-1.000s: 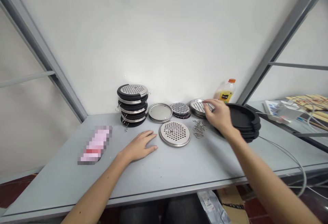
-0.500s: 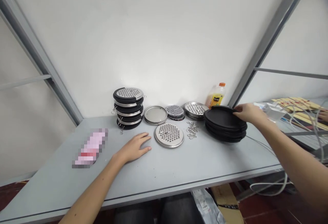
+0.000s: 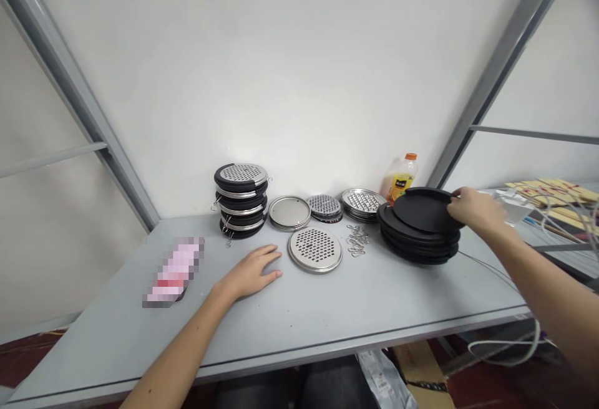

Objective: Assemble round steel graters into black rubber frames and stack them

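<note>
My right hand [image 3: 477,211] pinches the right edge of a thin round black disc [image 3: 423,211], raised and tilted above a stack of similar black discs [image 3: 416,248]. Resting on the table, my left hand [image 3: 250,272] has its fingers spread and holds nothing. Just right of it lies a round metal plate with slotted holes [image 3: 316,249]. Several small bent wire hooks [image 3: 357,240] lie between that plate and the black stack. Behind them are plain metal discs [image 3: 290,212], a pile of perforated plates [image 3: 324,205] and a pile of shiny grater-like plates [image 3: 364,201].
A tall stack of assembled black-and-metal discs with wire hooks [image 3: 241,200] stands at the back left. A blurred pink phone-like object [image 3: 175,272] lies at the left. A bottle with an orange cap [image 3: 403,178] stands by the wall. Cables and papers [image 3: 552,192] crowd the right.
My right hand has lifted the top black disc off its stack, up and slightly right. My left hand keeps its place on the table; the view has shifted a little.
</note>
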The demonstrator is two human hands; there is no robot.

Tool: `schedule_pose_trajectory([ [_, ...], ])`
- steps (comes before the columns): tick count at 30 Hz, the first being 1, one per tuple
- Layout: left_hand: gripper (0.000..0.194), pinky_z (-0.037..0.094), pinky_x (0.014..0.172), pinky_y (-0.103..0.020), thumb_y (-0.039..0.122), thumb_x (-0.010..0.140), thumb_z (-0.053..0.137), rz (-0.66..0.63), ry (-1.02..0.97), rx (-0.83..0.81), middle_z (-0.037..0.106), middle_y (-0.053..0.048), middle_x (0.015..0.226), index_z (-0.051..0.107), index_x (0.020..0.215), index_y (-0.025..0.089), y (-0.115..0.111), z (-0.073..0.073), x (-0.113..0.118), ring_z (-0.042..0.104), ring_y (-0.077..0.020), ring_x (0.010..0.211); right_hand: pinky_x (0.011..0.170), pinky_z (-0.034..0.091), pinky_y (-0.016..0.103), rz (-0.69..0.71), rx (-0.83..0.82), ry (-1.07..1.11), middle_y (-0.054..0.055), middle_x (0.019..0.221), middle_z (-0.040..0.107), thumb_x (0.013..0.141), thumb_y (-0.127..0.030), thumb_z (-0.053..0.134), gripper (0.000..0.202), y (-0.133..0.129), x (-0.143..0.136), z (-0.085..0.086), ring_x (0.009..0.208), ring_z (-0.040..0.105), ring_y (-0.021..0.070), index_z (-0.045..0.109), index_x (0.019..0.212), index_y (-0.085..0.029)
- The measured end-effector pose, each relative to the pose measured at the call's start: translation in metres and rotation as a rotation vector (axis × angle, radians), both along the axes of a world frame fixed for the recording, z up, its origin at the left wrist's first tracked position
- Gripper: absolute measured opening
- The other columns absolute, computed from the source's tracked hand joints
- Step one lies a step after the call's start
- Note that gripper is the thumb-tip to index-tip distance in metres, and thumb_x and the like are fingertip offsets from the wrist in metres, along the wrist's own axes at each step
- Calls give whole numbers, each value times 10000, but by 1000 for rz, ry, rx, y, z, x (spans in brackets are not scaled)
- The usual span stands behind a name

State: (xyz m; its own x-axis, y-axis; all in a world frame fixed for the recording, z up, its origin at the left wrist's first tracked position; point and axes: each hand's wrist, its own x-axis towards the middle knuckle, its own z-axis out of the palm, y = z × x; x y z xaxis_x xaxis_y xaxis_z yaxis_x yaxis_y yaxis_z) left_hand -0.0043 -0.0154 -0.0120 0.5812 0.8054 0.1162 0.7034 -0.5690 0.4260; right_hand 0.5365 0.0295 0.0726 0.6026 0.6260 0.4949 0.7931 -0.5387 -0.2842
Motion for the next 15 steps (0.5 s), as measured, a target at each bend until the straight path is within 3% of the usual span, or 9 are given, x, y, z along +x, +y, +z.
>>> schedule_pose_trajectory([
  [3,530,313,1114,-406,532,892,483,-9,-11,12,408,-69,1478,506,1344,257,0,0,-1,391,-258,1347,577,304,398,-90,-95,156,327,952,642,711,-140,622,424,-3,9,7,823,631,314,678,1128,-85],
  [6,534,316,1111,-411,535,890,486,-9,-6,12,413,-74,1474,511,1341,250,-1,0,-1,392,-265,1346,608,321,401,-125,22,162,329,994,642,790,-146,552,426,-9,8,21,931,620,316,622,1201,-59],
  [8,528,321,1108,-414,531,891,488,-12,3,14,421,-78,1467,513,1338,251,-1,1,0,399,-267,1340,655,348,398,-43,129,150,302,1036,651,833,-157,506,404,-12,-5,31,966,612,294,608,1214,-70],
  [12,550,315,1113,-422,516,902,478,25,-54,37,372,-84,1495,453,1384,253,-3,5,4,373,-272,1355,743,425,352,406,248,295,202,1061,682,862,-210,494,350,-16,-66,44,882,628,222,625,1171,-110],
  [15,575,290,1132,-416,470,934,440,65,-201,116,325,-86,1517,333,1450,240,-4,10,6,333,-259,1378,790,484,359,968,153,561,139,1023,707,863,-308,522,352,-17,-136,38,891,646,226,628,1152,-137],
])
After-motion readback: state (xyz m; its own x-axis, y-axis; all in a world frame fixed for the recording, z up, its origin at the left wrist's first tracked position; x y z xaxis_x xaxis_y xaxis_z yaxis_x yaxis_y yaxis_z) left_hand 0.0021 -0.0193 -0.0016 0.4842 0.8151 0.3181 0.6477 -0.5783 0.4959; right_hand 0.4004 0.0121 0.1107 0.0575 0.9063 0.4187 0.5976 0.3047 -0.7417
